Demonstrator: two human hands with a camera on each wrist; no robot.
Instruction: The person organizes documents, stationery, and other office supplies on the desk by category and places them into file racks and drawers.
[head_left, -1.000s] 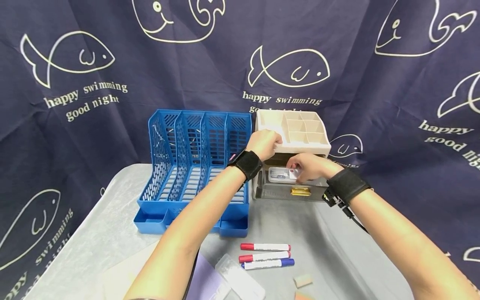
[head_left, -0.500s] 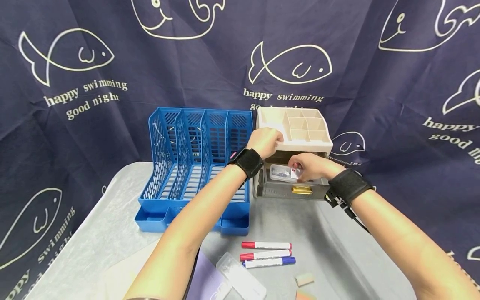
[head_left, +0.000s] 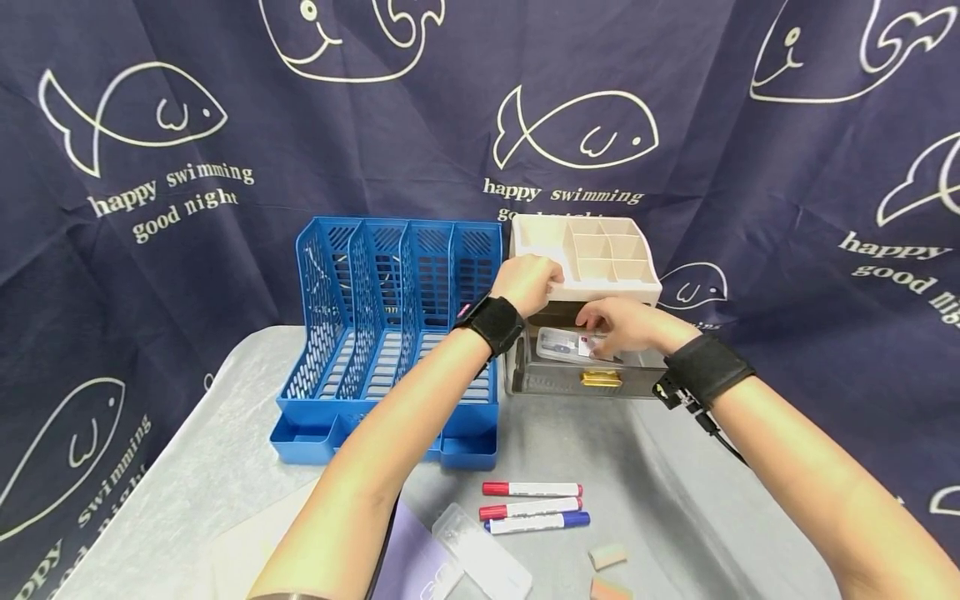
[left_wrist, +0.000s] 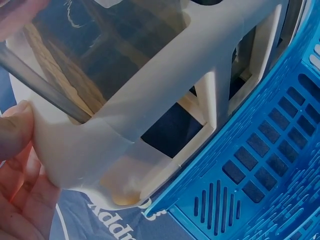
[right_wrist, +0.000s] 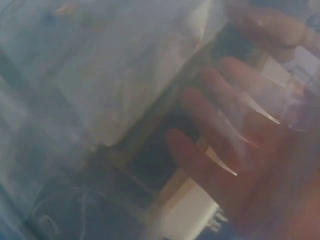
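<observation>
At the back right of the table stands a cream desk organizer (head_left: 600, 287) with a smoky see-through drawer (head_left: 547, 380) pulled out. My left hand (head_left: 528, 282) grips its front top edge at the left corner; the left wrist view shows the thumb (left_wrist: 15, 131) and curled fingers round that cream corner. Inside the drawer lies a clear plastic case (head_left: 557, 343) with small items and a white-and-red label. My right hand (head_left: 618, 323) is over the case's right end, fingers loosely spread. Through the drawer wall, the blurred right wrist view shows my fingers (right_wrist: 220, 95) apart.
A blue file rack (head_left: 390, 333) stands left of the organizer. In front lie several things: red and blue markers (head_left: 532, 507), a clear lidded case (head_left: 480, 554), a purple folder (head_left: 408, 550) and two small blocks (head_left: 608, 556). A dark fish-print curtain (head_left: 337, 150) hangs behind.
The right hand lets go of the clear case, which now rests lower in the drawer, and shifts slightly right. The left hand stays on the organizer's edge.
</observation>
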